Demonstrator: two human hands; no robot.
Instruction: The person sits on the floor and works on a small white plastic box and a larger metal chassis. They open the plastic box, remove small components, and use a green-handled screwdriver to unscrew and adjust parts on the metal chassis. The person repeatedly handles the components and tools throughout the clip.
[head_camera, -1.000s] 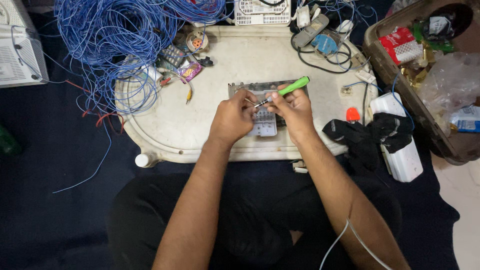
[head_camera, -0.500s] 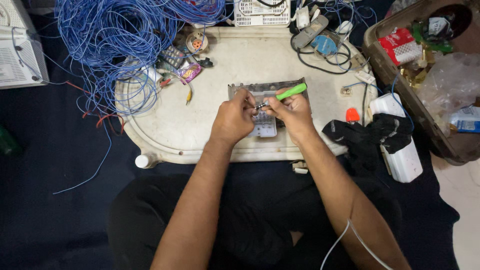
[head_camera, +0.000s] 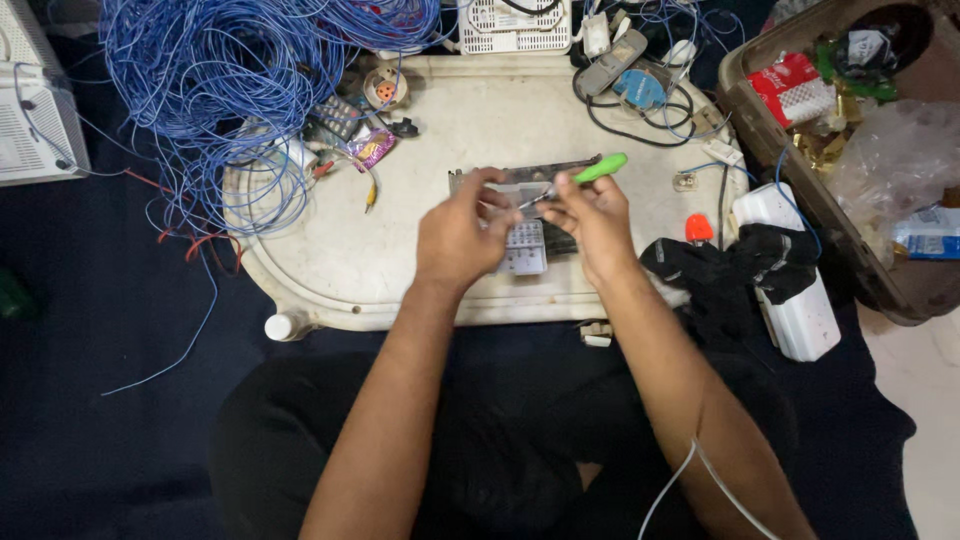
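A flat grey device with a small key panel (head_camera: 523, 247) lies on the white tray-like table (head_camera: 330, 260) in front of me. My left hand (head_camera: 457, 235) rests on its left part, fingers curled over the top edge and pinching it. My right hand (head_camera: 592, 218) grips a green-handled screwdriver (head_camera: 598, 168), whose metal tip points left and down onto the device between my two hands. What the tip touches is hidden by my fingers.
A big tangle of blue wire (head_camera: 230, 90) covers the table's far left. Small parts, a black cable (head_camera: 640, 120) and white devices (head_camera: 515, 25) lie along the far edge. A black cloth (head_camera: 740, 270) over a white box (head_camera: 800, 320) and an open case of clutter (head_camera: 860, 110) sit to the right.
The screwdriver handle has dropped slightly and both hands have drawn a little closer over the device. Nothing else has moved.
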